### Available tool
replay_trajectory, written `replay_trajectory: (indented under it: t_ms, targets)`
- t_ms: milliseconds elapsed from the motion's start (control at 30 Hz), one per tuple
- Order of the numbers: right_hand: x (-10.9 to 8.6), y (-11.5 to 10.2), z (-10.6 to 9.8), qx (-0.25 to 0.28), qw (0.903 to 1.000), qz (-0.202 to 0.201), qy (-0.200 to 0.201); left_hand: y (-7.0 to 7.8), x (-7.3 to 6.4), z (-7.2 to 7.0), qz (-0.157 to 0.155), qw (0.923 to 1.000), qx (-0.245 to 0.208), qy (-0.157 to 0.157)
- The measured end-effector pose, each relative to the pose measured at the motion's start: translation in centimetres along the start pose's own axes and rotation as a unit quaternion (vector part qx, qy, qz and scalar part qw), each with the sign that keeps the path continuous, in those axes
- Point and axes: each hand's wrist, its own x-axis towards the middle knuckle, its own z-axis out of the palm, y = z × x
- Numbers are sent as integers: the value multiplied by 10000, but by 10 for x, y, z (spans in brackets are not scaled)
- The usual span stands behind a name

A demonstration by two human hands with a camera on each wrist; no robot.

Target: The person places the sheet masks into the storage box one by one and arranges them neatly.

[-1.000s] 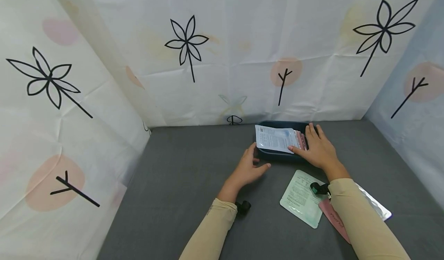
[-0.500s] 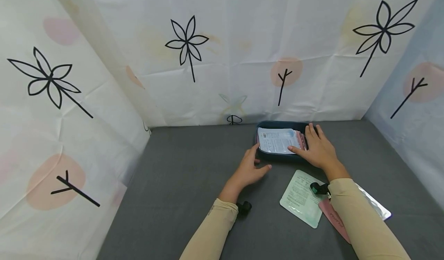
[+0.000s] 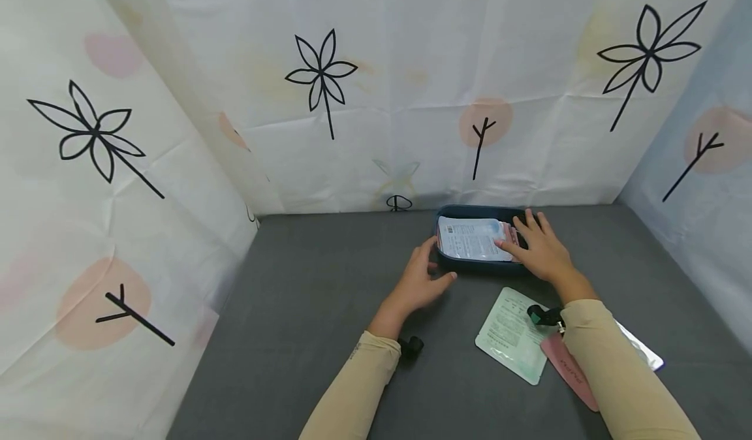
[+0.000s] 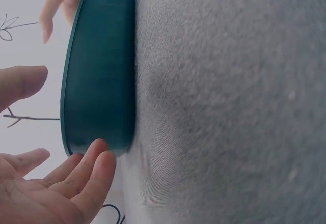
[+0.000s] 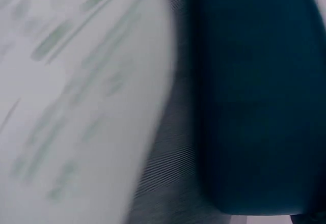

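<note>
A dark teal plastic bin (image 3: 487, 266) stands at the back of the table, holding a stack of flat sachets. On top lies a white and pale blue printed sachet (image 3: 470, 239), with pink edges showing at its right. My left hand (image 3: 415, 283) is at the bin's left end, fingertips right at the wall and thumb held apart; in the left wrist view its fingers (image 4: 99, 170) are extended beside the bin (image 4: 99, 71). My right hand (image 3: 546, 257) spreads over the bin's right end, thumb reaching across the sachets. The right wrist view shows the bin's wall (image 5: 254, 91), but no hand.
A pale green sachet (image 3: 511, 335) lies on the grey table in front of the bin. Beside it are a pink sachet (image 3: 570, 371) and a silvery one (image 3: 642, 346), both partly under the right forearm. A patterned cloth wall (image 3: 376, 120) rises right behind the bin.
The white and blue sachet, earlier jutting over the bin's left rim, now lies down inside. My right thumb has shifted slightly right; the left hand stays near the left wall.
</note>
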Motion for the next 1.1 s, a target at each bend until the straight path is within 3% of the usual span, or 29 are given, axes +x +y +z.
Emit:
replay_trajectory:
  t_ms: [167, 333, 500, 700, 867, 1000, 1100]
  targets:
    - [-8, 4, -17, 1469, 9891, -92, 70, -1, 8, -4, 400, 9986, 302, 191]
    - [-29, 12, -35, 1817, 9821, -106, 482, 2, 17, -7, 695, 9937, 727, 486]
    - [-61, 21, -44, 1696, 9833, -202, 633, 6, 26, -8, 904, 9889, 1074, 481]
    - [-104, 37, -51, 1204, 9923, -56, 295, 8, 42, -4, 999, 9837, 1467, 305]
    - [-133, 50, -53, 611, 9980, 139, 26, 5, 61, -1, 1332, 9654, 2227, 237]
    - [-151, 64, -51, 228, 9994, 260, -59, -1, 72, 2, 1418, 9487, 2821, 185]
    - [-159, 74, -50, 2, 9992, 405, -69, -5, 80, 4, 1412, 9437, 2985, 200]
